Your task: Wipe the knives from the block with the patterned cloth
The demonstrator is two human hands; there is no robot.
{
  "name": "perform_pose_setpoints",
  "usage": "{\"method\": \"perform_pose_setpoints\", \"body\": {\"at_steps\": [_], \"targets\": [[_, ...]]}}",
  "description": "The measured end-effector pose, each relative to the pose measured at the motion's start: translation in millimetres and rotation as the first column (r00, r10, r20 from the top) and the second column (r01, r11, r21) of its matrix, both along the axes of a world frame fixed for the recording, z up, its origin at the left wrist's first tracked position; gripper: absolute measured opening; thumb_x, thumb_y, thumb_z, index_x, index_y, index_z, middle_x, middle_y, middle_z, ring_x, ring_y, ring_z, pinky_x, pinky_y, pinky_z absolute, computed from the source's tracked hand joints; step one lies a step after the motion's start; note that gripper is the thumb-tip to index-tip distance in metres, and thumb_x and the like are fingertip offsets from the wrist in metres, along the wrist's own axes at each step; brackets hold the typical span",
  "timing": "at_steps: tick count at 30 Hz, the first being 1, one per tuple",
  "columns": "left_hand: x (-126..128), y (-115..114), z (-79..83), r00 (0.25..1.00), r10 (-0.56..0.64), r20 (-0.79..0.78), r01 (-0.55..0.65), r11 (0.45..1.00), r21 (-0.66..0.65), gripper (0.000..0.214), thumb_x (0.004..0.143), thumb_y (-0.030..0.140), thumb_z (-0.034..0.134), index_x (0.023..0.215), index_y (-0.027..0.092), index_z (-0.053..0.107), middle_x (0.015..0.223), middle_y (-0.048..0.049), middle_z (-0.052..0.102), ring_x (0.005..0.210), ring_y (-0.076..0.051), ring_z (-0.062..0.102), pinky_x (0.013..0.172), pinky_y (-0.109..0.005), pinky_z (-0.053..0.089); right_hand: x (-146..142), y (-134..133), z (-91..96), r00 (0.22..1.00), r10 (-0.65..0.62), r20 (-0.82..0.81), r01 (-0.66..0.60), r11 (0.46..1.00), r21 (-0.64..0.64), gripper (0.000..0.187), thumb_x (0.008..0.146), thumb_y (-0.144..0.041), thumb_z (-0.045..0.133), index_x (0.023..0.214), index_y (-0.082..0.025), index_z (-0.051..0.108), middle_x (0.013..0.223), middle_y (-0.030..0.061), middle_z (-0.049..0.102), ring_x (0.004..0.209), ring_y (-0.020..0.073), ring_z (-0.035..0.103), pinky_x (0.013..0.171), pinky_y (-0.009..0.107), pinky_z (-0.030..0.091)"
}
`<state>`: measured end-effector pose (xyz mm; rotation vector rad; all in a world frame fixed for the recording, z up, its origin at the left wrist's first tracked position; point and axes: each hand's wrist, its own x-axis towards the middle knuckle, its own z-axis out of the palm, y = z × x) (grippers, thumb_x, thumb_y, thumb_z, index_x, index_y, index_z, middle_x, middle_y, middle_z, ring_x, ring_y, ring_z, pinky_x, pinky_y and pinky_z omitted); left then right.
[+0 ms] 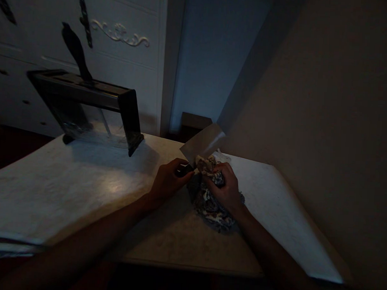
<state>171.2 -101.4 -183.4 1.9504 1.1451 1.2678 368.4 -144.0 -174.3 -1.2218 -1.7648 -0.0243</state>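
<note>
Low at the middle of the head view, a cleaver point(203, 143) points its wide metal blade up and away from me. My left hand point(169, 177) is closed around its dark handle, which is mostly hidden by the fingers. A patterned, crumpled cloth point(215, 211) in grey, white and brown hangs down to the table. My right hand point(225, 186) grips a bunched part of this cloth, pressed close to the base of the blade where it meets the handle.
On the left of the marble-look table point(93, 179) stands a black-framed knife holder point(87, 90) with clear panels. One black handle point(76, 50) sticks up from it. A white cabinet point(128, 16) stands behind, a wall point(325, 103) rises at right, and a dark box point(196, 120) sits beyond the table.
</note>
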Motion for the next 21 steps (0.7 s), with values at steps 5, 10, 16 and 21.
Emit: {"method": "perform_pose_setpoints", "body": {"at_steps": [5, 10, 16, 21], "targets": [[0.3, -0.2, -3.9, 0.999, -0.02, -0.05, 0.021, 0.999, 0.029, 0.031, 0.077, 0.035, 0.07, 0.102, 0.019, 0.062, 0.088, -0.0029, 0.073, 0.079, -0.019, 0.071, 0.07, -0.029, 0.056, -3.7, -2.8, 1.7, 1.0, 0.023, 0.02, -0.023, 0.999, -0.032, 0.017, 0.088, -0.036, 0.058, 0.098, -0.022, 0.062, 0.093, 0.0045, 0.065, 0.089, 0.0205, 0.062, 0.081, 0.035, 0.051], [1.8, -2.1, -7.3, 0.991, -0.031, -0.129, 0.037, 0.999, 0.04, 0.035, 0.079, 0.04, 0.068, 0.107, 0.021, 0.06, 0.09, -0.0028, 0.073, 0.08, -0.02, 0.071, 0.07, -0.03, 0.056, -3.3, -3.3, 0.4, 0.996, 0.037, 0.087, -0.033, 0.998, -0.051, 0.038, 0.092, -0.03, 0.052, 0.129, -0.027, 0.056, 0.114, 0.006, 0.065, 0.104, 0.0211, 0.062, 0.089, 0.036, 0.051], [3.3, -6.3, -5.9, 0.98, -0.04, -0.194, 0.052, 0.997, 0.061, 0.036, 0.078, 0.036, 0.069, 0.11, 0.022, 0.059, 0.092, -0.0025, 0.073, 0.082, -0.02, 0.071, 0.072, -0.031, 0.056, -2.0, -5.9, 1.0, 0.932, 0.043, 0.359, -0.024, 0.998, -0.056, 0.044, 0.089, -0.025, 0.055, 0.133, -0.029, 0.054, 0.101, 0.0064, 0.061, 0.087, 0.0195, 0.063, 0.07, 0.03, 0.053], [4.4, -8.3, -6.3, 0.986, -0.052, -0.156, 0.066, 0.994, 0.085, 0.031, 0.079, 0.034, 0.067, 0.106, 0.021, 0.061, 0.095, -0.0026, 0.073, 0.084, -0.019, 0.07, 0.074, -0.031, 0.056, -5.3, -6.6, 4.8, 0.875, 0.035, 0.483, -0.003, 0.998, -0.067, 0.045, 0.086, -0.023, 0.06, 0.13, -0.03, 0.058, 0.102, 0.0065, 0.062, 0.088, 0.0204, 0.062, 0.068, 0.029, 0.053]]}}
